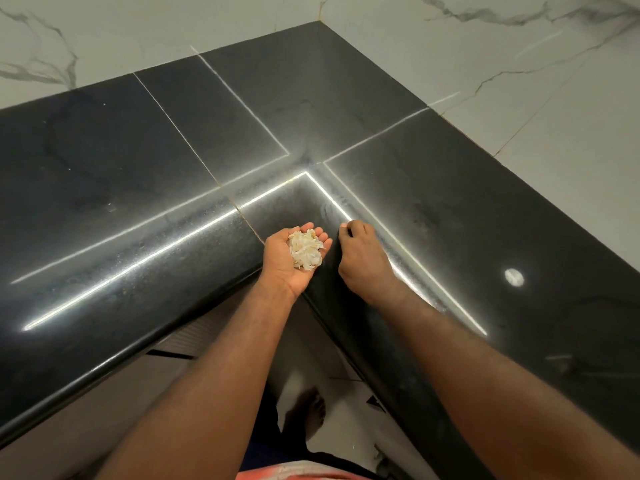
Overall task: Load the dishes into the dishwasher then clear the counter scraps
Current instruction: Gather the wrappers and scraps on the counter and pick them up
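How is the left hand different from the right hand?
The left hand faces palm up; the right hand faces palm down. The left hand is cupped open, carrying pale scraps; the right hand's fingers are curled, with nothing seen in them. Both are over the inner corner of the black counter.

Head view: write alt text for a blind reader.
A left hand, palm up, cups a pile of pale scraps over the inner corner of a black counter. The right hand, fingers curled, touches the counter beside it.

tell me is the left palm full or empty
Full: the left hand lies palm up with a heap of pale scraps in it.
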